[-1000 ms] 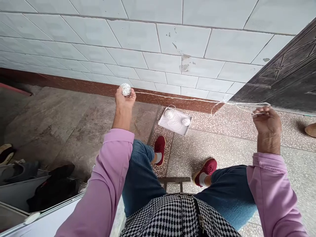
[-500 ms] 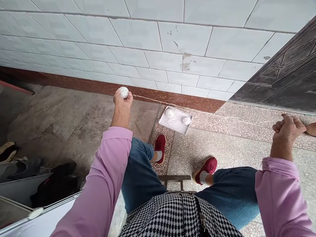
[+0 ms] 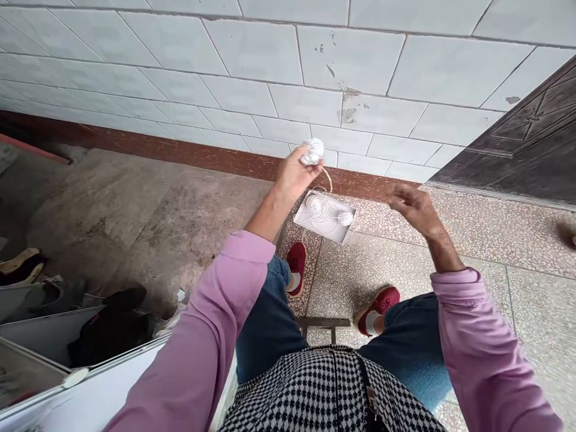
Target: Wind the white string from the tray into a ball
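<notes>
In the head view my left hand [image 3: 297, 171] is wrapped round a ball of white string [image 3: 312, 152], held up in front of the wall's base. A short curve of string drops from the ball toward a shallow white tray [image 3: 330, 235] on the floor. Inside the tray lie a loose heap of string [image 3: 318, 207] and a smaller white ball [image 3: 345, 218]. Off to the right of the tray, my right hand [image 3: 416, 209] is raised with bent fingers. Motion smears its fingertips, and I cannot make out whether string runs between them.
A tiled wall [image 3: 288, 111] with a brown base strip stands ahead, and a dark door [image 3: 526, 144] is at the right. My red shoes [image 3: 297, 264] are planted near the tray. A shelf unit [image 3: 76, 377] with footwear stands at the lower left.
My left hand has moved right with the ball, now above the tray. My right hand has come in leftward from the far right. The string once stretched between them no longer shows taut.
</notes>
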Available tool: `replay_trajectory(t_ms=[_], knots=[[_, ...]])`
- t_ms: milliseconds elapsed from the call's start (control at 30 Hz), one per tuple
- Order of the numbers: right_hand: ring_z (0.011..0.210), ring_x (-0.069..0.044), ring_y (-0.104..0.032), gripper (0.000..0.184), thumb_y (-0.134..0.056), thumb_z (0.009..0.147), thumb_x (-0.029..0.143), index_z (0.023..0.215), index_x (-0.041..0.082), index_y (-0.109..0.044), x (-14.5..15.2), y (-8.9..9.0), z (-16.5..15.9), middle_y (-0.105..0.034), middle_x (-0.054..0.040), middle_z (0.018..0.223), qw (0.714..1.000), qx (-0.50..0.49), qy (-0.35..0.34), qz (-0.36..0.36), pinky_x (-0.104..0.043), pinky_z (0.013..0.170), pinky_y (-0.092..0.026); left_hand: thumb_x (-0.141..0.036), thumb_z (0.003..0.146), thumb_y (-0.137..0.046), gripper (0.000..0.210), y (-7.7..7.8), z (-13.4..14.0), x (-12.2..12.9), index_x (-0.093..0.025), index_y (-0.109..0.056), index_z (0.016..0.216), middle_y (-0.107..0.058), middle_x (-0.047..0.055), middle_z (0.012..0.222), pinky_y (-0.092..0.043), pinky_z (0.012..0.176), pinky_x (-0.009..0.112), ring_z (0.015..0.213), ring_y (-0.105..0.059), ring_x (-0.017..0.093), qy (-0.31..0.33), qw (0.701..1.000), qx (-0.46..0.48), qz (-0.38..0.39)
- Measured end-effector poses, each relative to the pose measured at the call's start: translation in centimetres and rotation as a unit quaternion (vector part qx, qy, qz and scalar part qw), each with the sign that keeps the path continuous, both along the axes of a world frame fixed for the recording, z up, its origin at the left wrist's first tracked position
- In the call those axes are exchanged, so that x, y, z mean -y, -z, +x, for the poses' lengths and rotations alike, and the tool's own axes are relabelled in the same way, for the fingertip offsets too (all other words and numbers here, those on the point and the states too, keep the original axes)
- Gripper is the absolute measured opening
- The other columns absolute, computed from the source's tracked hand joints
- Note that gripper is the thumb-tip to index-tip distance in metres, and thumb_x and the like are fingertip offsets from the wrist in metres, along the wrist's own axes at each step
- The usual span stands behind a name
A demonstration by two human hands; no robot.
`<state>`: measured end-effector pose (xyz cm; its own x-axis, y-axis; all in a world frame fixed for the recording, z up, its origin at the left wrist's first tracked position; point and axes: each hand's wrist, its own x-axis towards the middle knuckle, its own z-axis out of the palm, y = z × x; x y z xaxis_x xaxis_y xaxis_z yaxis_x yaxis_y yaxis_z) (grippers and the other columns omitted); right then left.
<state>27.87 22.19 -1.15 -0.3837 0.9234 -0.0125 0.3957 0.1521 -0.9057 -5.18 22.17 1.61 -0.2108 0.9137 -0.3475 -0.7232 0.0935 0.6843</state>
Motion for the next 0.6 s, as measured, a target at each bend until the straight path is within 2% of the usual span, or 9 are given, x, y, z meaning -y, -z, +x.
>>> replay_trajectory(t_ms=[67, 133, 200, 267, 333, 400, 533, 600], knots=[[0.138, -0.033, -0.068, 0.061, -0.087, 0.083, 0.056, 0.136, 0.027, -0.076, 0.5, -0.4, -3.1, -0.073, -0.0097, 0.150, 0.994, -0.095, -0.025, -0.042, -0.053, 0.110, -0.064, -0.030, 0.101, -0.071, 0.030, 0.2, 3.0, 0.1, -0.016, -0.072, 0.128, -0.075, 0.015, 0.117, -0.061, 0.077, 0.025, 0.091, -0.073, 0.017, 0.072, 0.997, -0.007, 0.013], [0.129, -0.031, -0.072, 0.063, -0.089, 0.082, 0.060, 0.135, 0.029, -0.074, 1.2, -0.8, -5.6, -0.076, -0.0092, 0.142, 0.984, -0.160, -0.037, -0.075, -0.049, 0.101, -0.067, -0.033, 0.103, -0.067, 0.033, 0.6, 5.1, 0.0, -0.016, -0.070, 0.131, -0.075, 0.016, 0.120, -0.061, 0.080, 0.028, 0.094, -0.073, 0.018, 0.133, 0.990, -0.031, 0.029], [0.101, -0.025, -0.077, 0.057, -0.084, 0.087, 0.067, 0.127, 0.027, -0.075, 1.9, -1.1, -7.0, -0.081, -0.0088, 0.117, 0.969, -0.206, -0.054, -0.123, -0.040, 0.079, -0.069, -0.036, 0.106, -0.064, 0.033, 1.2, 6.2, -0.5, -0.016, -0.068, 0.131, -0.074, 0.016, 0.122, -0.062, 0.081, 0.031, 0.097, -0.073, 0.020, 0.171, 0.981, -0.072, 0.054], [0.066, -0.016, -0.065, 0.052, -0.078, 0.091, 0.073, 0.111, 0.024, -0.077, 2.4, -1.3, -7.2, -0.073, -0.0032, 0.083, 0.956, -0.225, -0.074, -0.174, -0.030, 0.055, -0.057, -0.040, 0.107, -0.062, 0.035, 1.5, 5.9, -1.0, -0.016, -0.067, 0.133, -0.073, 0.016, 0.122, -0.062, 0.082, 0.034, 0.100, -0.073, 0.022, 0.175, 0.975, -0.111, 0.076], [0.049, -0.010, -0.044, 0.050, -0.076, 0.093, 0.073, 0.096, 0.023, -0.075, 2.8, -1.4, -6.2, -0.054, 0.0039, 0.064, 0.953, -0.218, -0.085, -0.192, -0.025, 0.044, -0.038, -0.042, 0.106, -0.064, 0.038, 1.5, 4.5, -1.6, -0.016, -0.067, 0.134, -0.073, 0.015, 0.119, -0.061, 0.081, 0.034, 0.100, -0.073, 0.022, 0.137, 0.981, -0.115, 0.078], [0.048, -0.008, -0.034, 0.050, -0.078, 0.093, 0.072, 0.088, 0.023, -0.073, 2.9, -1.4, -4.5, -0.044, 0.0065, 0.060, 0.965, -0.190, -0.081, -0.164, -0.024, 0.043, -0.027, -0.040, 0.104, -0.067, 0.036, 1.2, 2.3, -1.9, -0.014, -0.068, 0.130, -0.072, 0.014, 0.114, -0.060, 0.079, 0.031, 0.096, -0.071, 0.020, 0.069, 0.993, -0.081, 0.055], [0.052, -0.009, -0.038, 0.052, -0.080, 0.090, 0.072, 0.082, 0.021, -0.072, 2.4, -1.2, -0.1, -0.048, 0.0047, 0.062, 0.987, -0.120, -0.039, -0.098, -0.024, 0.047, -0.027, -0.032, 0.100, -0.072, 0.026, 0.3, -2.8, -1.5, -0.016, -0.070, 0.120, -0.071, 0.012, 0.104, -0.057, 0.075, 0.027, 0.092, -0.068, 0.018, -0.065, 0.997, -0.027, 0.009], [0.052, -0.009, -0.039, 0.049, -0.081, 0.090, 0.069, 0.082, 0.021, -0.073, 2.2, -1.0, 1.9, -0.049, 0.0043, 0.062, 0.992, -0.094, -0.012, -0.078, -0.025, 0.048, -0.028, -0.028, 0.103, -0.066, 0.016, 0.0, -4.9, -1.0, -0.017, -0.069, 0.115, -0.071, 0.011, 0.100, -0.056, 0.074, 0.026, 0.092, -0.067, 0.017, -0.111, 0.994, -0.012, -0.012]])
